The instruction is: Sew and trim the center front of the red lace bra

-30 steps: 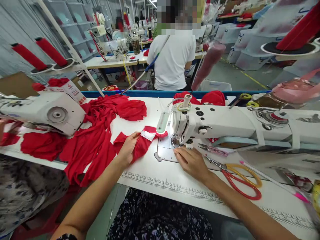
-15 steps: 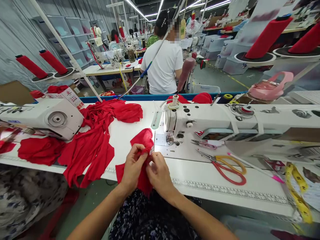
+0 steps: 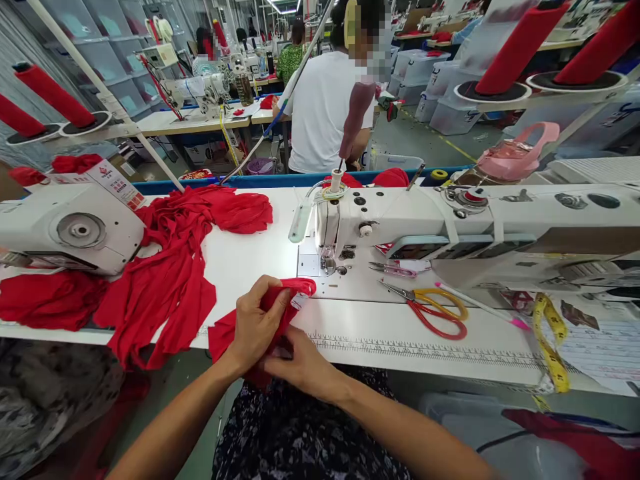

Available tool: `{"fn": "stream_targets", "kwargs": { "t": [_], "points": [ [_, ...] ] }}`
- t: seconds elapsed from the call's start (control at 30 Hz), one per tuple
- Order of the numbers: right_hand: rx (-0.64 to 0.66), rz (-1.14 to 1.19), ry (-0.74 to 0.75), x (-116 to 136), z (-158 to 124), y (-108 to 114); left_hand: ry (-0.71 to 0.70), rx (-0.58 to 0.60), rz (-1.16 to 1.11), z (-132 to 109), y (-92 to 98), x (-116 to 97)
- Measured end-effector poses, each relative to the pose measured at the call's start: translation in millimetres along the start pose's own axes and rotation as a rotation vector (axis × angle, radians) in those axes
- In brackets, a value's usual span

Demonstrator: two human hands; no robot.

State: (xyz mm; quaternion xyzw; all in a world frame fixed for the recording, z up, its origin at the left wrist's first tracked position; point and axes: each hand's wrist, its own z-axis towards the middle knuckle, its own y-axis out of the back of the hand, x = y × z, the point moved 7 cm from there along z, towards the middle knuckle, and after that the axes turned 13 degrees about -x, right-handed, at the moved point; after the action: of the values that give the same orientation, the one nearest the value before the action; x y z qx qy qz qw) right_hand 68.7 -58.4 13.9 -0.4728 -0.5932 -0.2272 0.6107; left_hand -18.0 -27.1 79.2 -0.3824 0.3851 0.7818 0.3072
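My left hand (image 3: pixel 254 327) pinches a red fabric piece (image 3: pixel 225 333) between thumb and fingers, in front of the sewing machine (image 3: pixel 400 223). A small white label (image 3: pixel 299 301) shows on the folded top edge, which points right. Lower down, my right hand (image 3: pixel 306 368) is closed on the same cloth near the table's front edge; its fingertips are partly hidden by the fabric. Both hands are apart from the presser foot (image 3: pixel 327 265), which has no cloth under it.
Red-and-yellow handled scissors (image 3: pixel 430 307), thread snips (image 3: pixel 395 269) and a yellow tape measure (image 3: pixel 550 340) lie to the right. A heap of red fabric (image 3: pixel 170 273) and a second machine (image 3: pixel 75 227) are left. Beyond the table sits a person in a white shirt (image 3: pixel 325 113).
The fabric's top edge has turned to the right, showing more of the label. My right hand has dropped from beside the label to the lower cloth. The camera view has shifted.
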Motion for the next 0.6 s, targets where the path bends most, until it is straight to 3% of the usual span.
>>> {"fn": "stream_targets", "kwargs": {
  "t": [0.1,0.2,0.27,0.37,0.43,0.5,0.57,0.6],
  "points": [
    [-0.02,0.147,-0.064,8.9,-17.5,27.1,-0.079,0.129,0.073,13.4,12.5,0.8],
    [-0.088,0.138,-0.128,38.1,-48.3,74.9,-0.106,0.52,0.141,23.1,25.4,0.6],
    [-0.142,0.049,-0.2,63.1,-65.0,111.8,-0.029,0.747,0.174,33.2,36.3,0.5],
    [-0.207,-0.227,-0.325,91.5,-68.4,166.0,0.009,0.939,0.206,60.1,34.1,-4.9],
    [-0.162,-0.512,-0.334,97.6,-56.5,189.1,-0.074,0.953,0.271,78.1,13.7,-5.0],
    [-0.281,-0.879,-0.118,103.3,-39.3,203.3,-0.221,0.862,0.394,84.1,-15.6,-0.1],
    [-0.575,-1.174,0.263,110.2,-36.1,197.8,-0.372,0.525,0.537,77.4,-36.5,2.6],
    [-0.63,-1.239,0.422,104.5,-39.4,184.4,-0.42,0.353,0.547,63.9,-42.7,2.2]
  ]
}}
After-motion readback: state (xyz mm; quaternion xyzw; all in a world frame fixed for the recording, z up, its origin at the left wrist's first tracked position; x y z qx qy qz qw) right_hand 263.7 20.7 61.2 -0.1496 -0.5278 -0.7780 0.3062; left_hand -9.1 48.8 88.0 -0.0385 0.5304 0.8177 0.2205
